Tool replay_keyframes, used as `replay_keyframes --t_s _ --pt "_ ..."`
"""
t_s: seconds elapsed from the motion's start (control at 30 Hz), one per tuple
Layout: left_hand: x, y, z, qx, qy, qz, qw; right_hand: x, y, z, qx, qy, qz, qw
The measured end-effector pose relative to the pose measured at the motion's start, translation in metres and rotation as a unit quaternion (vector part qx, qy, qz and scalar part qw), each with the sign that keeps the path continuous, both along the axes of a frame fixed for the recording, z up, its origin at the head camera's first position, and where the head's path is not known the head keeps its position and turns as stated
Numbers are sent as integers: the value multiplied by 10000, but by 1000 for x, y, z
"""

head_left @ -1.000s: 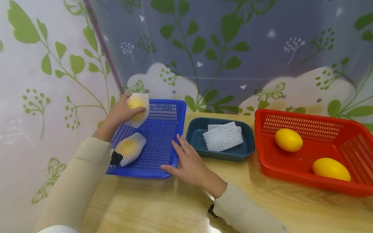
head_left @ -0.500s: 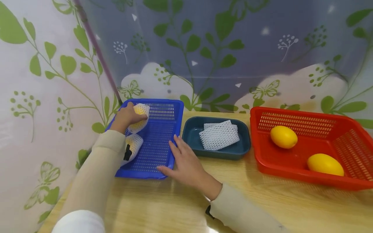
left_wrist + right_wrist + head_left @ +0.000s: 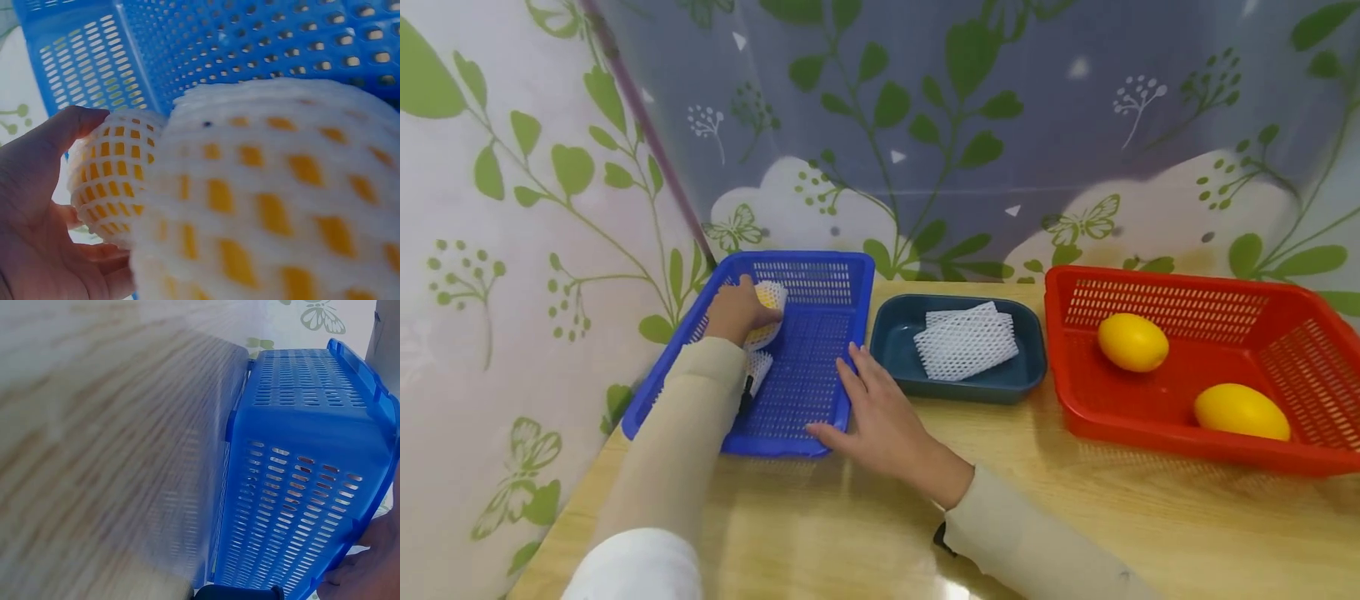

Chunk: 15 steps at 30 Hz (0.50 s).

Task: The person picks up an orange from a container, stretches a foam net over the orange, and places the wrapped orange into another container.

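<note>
In the head view my left hand [image 3: 735, 312] is inside the blue basket [image 3: 808, 358], its fingers round a yellow fruit in a white foam net [image 3: 769, 312]. The left wrist view shows thumb and fingers gripping that netted fruit [image 3: 115, 178], with a second netted fruit [image 3: 275, 194] large in front. Only part of the second net [image 3: 760, 367] shows in the head view, beside my left sleeve. My right hand [image 3: 883, 417] rests with spread fingers on the basket's right rim; in the right wrist view part of the hand [image 3: 369, 569] touches the rim.
Right of the blue basket stands a dark teal tray [image 3: 958, 390] with white foam nets [image 3: 966, 342]. Farther right, a red basket [image 3: 1180, 433] holds two yellow fruits [image 3: 1133, 342] [image 3: 1242, 412]. A patterned curtain [image 3: 880, 125] hangs behind the wooden table [image 3: 820, 525].
My left hand has lowered the netted fruit from above the blue basket's back left part into it, and the sleeve now covers more of the other one. My right hand stays on the rim.
</note>
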<state>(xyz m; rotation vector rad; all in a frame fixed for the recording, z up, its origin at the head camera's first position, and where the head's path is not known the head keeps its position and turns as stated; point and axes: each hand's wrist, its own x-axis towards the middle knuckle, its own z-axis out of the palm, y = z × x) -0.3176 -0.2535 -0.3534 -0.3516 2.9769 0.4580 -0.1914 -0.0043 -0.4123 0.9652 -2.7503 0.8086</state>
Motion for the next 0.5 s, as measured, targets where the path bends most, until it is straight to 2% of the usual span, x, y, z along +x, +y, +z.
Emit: replay_keyframes --t_s 0.27,0.37,0.5 --pt "0 -3 -7 -58 194 -45 9998 -2 1 3 12 -24 32 10000" --pt "-1 -1 -8 -93 184 -105 9997 -2 2 4 65 -40 24 10000" --pt "-3 1 -12 -154 82 -2 9998 -3 3 4 150 37 62 9999"
